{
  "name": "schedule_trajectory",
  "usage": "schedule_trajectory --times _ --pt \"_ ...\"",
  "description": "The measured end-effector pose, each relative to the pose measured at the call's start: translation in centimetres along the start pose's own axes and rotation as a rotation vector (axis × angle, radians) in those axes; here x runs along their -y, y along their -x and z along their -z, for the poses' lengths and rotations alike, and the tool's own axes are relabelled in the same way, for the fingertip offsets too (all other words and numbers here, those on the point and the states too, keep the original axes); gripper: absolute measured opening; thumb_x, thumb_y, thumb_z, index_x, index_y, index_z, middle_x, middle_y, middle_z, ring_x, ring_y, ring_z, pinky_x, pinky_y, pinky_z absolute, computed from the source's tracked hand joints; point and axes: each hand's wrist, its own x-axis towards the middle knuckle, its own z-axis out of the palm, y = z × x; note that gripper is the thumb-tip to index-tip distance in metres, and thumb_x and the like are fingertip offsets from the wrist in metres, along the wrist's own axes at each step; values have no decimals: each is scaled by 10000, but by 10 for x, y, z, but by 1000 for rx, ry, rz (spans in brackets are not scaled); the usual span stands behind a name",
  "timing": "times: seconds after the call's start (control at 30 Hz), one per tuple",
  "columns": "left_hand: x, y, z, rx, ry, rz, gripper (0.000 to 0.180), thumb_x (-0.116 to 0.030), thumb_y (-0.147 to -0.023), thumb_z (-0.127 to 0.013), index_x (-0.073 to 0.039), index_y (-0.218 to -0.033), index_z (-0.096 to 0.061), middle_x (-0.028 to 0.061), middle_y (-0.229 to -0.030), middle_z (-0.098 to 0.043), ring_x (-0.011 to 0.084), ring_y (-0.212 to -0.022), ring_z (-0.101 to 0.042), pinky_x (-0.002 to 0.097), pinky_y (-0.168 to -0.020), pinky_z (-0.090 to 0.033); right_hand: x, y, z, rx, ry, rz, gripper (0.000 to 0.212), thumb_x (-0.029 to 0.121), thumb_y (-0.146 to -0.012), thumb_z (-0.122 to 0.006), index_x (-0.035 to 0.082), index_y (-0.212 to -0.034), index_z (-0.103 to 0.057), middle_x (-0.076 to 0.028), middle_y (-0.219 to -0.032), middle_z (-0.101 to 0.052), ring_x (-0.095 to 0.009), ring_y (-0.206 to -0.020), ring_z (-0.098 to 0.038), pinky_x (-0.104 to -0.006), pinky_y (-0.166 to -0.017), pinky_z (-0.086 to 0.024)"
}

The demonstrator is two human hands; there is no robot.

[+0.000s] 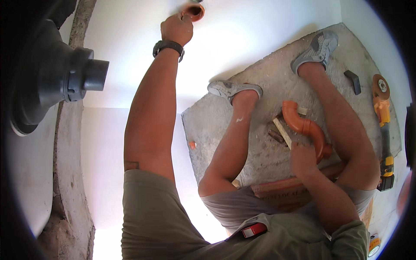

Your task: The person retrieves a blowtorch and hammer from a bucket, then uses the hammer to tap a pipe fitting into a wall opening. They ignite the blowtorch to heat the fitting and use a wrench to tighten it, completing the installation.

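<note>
High on the white wall, my left hand (177, 29) is closed on the rim of a round orange pipe end (193, 13); its fingertips are partly hidden at the edge. My right hand (303, 159) is low between my knees, closed around the lower end of a pale wooden handle (282, 131). Whatever the handle belongs to, I cannot make out. Just beyond that hand, an S-shaped orange plastic pipe bend (306, 126) lies on the concrete. Beside the handle lies a short dark brown piece (276, 136).
An angle grinder (383, 117) with a yellow body lies at the right edge of the rough concrete floor (268, 156), near a black angled piece (353, 82). A large dark grey fitting (76, 73) juts in from the left. A small orange scrap (193, 145) lies at the slab's left.
</note>
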Motion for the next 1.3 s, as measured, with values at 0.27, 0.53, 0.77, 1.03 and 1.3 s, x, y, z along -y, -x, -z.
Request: schedule_trajectory --times 0.27,0.53,0.77,1.03,1.3 --pt "-20 9 -12 86 785 513 301 -233 -940 -536 47 -953 -646 158 -809 -698 229 -686 -687 379 -697 -565 -3 -3 -9 -1 -93 -19 288 113 -849 -615 10 -1116 -584 -167 -1018 -667 -319 -1022 -654 -441 -896 -489" --pt "-38 17 -30 157 1771 877 192 -149 -1009 -525 42 -997 -545 147 -851 -624 219 -713 -599 359 -672 -529 -5 -1 -13 -39 -126 1 303 130 -844 -626 -1 -1112 -574 -184 -1017 -664 -339 -995 -659 -443 -876 -505" --pt "-59 50 -31 -381 706 350 206 -136 -936 -618 45 -1027 -582 152 -860 -683 252 -766 -671 362 -706 -545 -6 -3 -17 14 -143 -22 327 136 -840 -641 7 -1132 -570 -171 -1055 -651 -328 -1022 -653 -458 -889 -493" --pt "-45 34 -45 -110 220 48 398 -242 -872 -693 -6 -1179 -604 222 -906 -690 298 -828 -678 375 -901 -510 -10 -3 -14 20 -132 12 308 119 -833 -629 4 -1113 -574 -175 -1031 -656 -332 -991 -660 -456 -869 -496" --pt "-41 74 -31 88 824 126 650 -186 -803 -716 34 -1369 -485 188 -1021 -722 236 -854 -716 336 -804 -556 -6 -1 -3 18 -175 -43 270 141 -834 -637 6 -1066 -608 -177 -1034 -671 -336 -1045 -642 -452 -900 -485"
